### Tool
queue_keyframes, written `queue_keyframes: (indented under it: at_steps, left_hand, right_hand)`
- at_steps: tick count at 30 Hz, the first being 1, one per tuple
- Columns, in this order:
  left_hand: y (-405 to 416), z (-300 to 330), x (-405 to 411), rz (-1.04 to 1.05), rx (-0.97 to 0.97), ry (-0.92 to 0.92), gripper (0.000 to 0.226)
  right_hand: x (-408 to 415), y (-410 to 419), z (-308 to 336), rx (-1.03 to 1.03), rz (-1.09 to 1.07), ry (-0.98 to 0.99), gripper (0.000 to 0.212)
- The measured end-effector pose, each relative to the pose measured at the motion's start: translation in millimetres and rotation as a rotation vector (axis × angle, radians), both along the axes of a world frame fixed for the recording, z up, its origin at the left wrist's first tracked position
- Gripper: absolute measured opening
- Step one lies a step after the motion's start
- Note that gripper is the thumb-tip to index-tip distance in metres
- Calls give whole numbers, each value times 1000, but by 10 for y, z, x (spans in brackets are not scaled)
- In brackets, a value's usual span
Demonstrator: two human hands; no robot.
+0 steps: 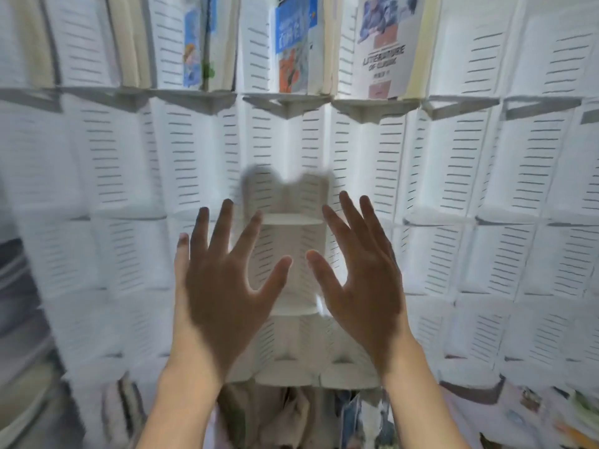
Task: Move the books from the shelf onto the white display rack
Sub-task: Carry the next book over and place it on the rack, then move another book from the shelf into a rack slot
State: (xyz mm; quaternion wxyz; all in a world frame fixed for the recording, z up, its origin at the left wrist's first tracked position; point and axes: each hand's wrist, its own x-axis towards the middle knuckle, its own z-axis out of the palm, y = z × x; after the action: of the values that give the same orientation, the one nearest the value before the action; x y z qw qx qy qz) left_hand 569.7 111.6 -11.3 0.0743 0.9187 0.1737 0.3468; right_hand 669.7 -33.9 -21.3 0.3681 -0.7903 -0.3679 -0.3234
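White slotted display rack (pixel 453 176) fills the view — books (pixel 293 43) standing along its top row. Left hand (pixel 223 286) and right hand (pixel 359 280) raised, fingers spread, holding nothing.

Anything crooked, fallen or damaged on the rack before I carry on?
Nothing stands out. The books in the white display rack top row stand upright in their pockets. Both hands, left and right, are open and empty.

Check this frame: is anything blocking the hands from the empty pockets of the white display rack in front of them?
Nothing visible does. The left hand and right hand are open, holding nothing, raised before the white display rack. The pockets ahead look empty; books fill only the top row. No book is in hand yet.
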Motion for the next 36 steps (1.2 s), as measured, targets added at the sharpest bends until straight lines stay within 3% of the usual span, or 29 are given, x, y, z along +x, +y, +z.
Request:
queue_keyframes:
  at_steps: [7,15,28,36]
  left_hand:
    - [256,-90,-1049,167,-8,78,81]
    - [863,-248,-2234,358,-94,47,75]
    - [2651,-621,-4683,633,-201,39,77]
    - [3576,-727,-5545,738,-234,30,79]
  right_hand:
    - [-750,486,-166,-52,185,67,60]
    - [-1728,1326,-388,-51,392,152,60]
    - [-3766,3507,-588,-112,624,273,71]
    - [-4659,4602,-652,-250,767,274,71]
